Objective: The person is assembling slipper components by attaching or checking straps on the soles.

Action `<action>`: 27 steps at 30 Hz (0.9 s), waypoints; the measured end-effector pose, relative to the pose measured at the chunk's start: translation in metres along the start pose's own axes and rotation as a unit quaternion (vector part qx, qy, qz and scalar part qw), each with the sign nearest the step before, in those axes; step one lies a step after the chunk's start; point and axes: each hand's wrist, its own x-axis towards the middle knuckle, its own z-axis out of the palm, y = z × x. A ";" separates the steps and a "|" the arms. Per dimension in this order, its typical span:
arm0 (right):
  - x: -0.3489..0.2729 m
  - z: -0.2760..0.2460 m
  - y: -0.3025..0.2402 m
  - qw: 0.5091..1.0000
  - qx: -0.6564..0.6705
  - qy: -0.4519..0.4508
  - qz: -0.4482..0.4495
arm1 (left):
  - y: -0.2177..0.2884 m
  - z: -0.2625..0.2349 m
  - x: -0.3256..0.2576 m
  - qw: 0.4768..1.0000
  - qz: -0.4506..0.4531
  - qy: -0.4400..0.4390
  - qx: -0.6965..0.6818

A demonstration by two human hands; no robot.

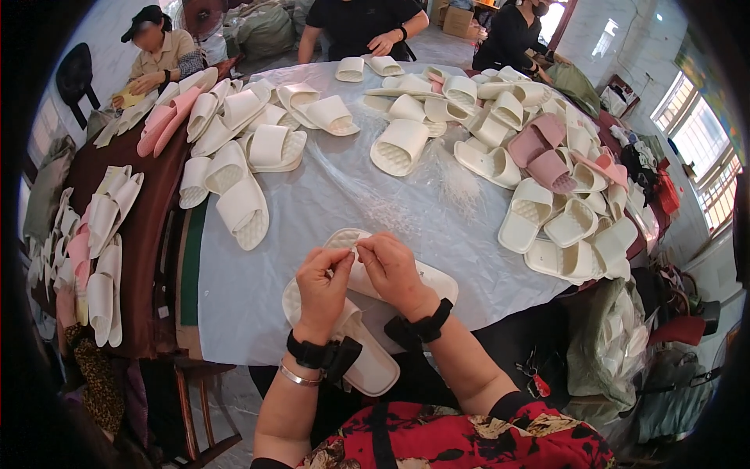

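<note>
My left hand [321, 288] and my right hand [396, 273] meet over the near part of the table, thumbs and fingertips pinched together. A tiny pale bit shows between the fingertips, too small to name. Under my hands lie two cream slippers. One slipper [437, 284] points toward the right, its strap partly hidden by my fingers. The other slipper [370, 366] slants toward me, and its sole reaches past the table's near edge. My left wrist and forearm cover part of it.
Cream slippers [400, 147] lie across the table sheet [312, 207], heaped at the right with several pink slippers [549, 170]. More pairs rest on a brown cloth [156, 258] at left. Three people work around the table. A clear bag [609, 344] stands at lower right.
</note>
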 end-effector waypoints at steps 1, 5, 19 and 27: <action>0.000 0.000 0.000 0.999 -0.021 0.012 -0.021 | 0.000 0.000 0.000 1.000 0.000 0.001 0.000; -0.001 0.003 0.003 0.998 -0.044 0.021 -0.039 | 0.000 0.001 0.000 1.000 -0.005 0.003 0.004; 0.005 -0.002 0.000 0.986 -0.124 -0.038 -0.102 | -0.004 0.000 -0.001 1.000 -0.006 0.020 0.008; 0.007 -0.006 -0.005 0.976 -0.165 -0.078 -0.114 | 0.007 0.000 -0.003 0.996 0.035 0.019 0.079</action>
